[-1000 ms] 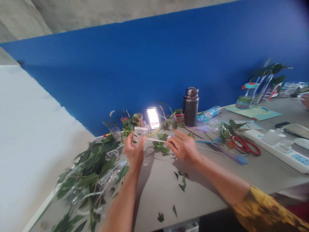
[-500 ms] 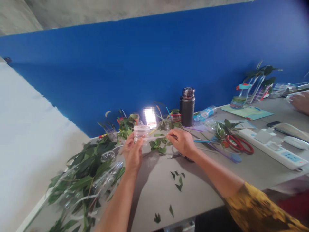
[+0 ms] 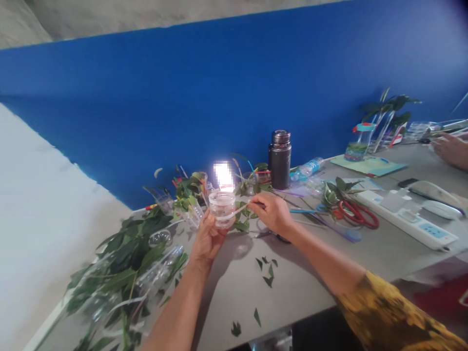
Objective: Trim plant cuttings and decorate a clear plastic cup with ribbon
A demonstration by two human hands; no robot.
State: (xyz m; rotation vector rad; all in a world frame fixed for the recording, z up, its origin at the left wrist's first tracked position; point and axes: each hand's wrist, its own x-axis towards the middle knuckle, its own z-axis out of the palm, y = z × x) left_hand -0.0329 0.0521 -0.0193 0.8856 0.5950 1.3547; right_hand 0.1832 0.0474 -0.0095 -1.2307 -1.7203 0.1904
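Holding: my left hand (image 3: 206,240) cups a clear plastic cup (image 3: 222,209) from below, fingers curled up its side, raised above the bench (image 3: 303,287).

Pinching: my right hand (image 3: 271,213) is closed on a pale strip (image 3: 240,210), whose far end meets the cup's wall.

Handling: the cup looks light, smooth and thin-walled, likely to dent or slip if squeezed, so I'd cradle it around the body. The strip looks light and bendy, best taken close to where it meets the cup.

Nearby: green leaves (image 3: 241,225) lie under my hands, with small scissors (image 3: 268,235) just below my right hand.

Further along: red-handled scissors (image 3: 358,214), a dark flask (image 3: 280,160) and a white power strip (image 3: 405,219) sit on the bench. A co-worker's hand (image 3: 449,151) shows at the far right.
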